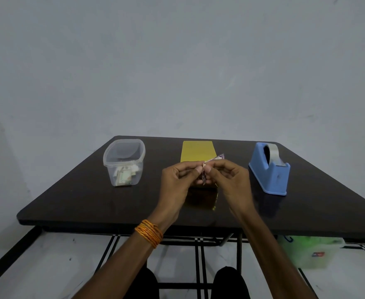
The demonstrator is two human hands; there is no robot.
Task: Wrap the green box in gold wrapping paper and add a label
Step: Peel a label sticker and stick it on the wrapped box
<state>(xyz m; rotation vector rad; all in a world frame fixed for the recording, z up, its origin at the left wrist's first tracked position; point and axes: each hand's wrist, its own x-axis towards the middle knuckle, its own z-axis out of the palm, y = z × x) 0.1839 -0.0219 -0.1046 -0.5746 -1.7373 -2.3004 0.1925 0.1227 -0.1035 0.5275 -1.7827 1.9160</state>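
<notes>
A box wrapped in gold paper point(198, 151) stands in the middle of the dark table point(74, 199), its near face in shadow behind my hands. My left hand point(178, 181) and my right hand point(228, 180) meet just above and in front of the box. Both pinch a small label point(214, 159) between thumb and fingertips. The label is a little paper piece with a purple and white print, and its far end sticks up to the right. No green of the box shows.
A clear plastic tub point(124, 162) with several small paper pieces inside stands left of the box. A blue tape dispenser point(270, 168) with a grey roll stands to the right. A translucent bin point(308, 251) sits on the floor under the table's right side.
</notes>
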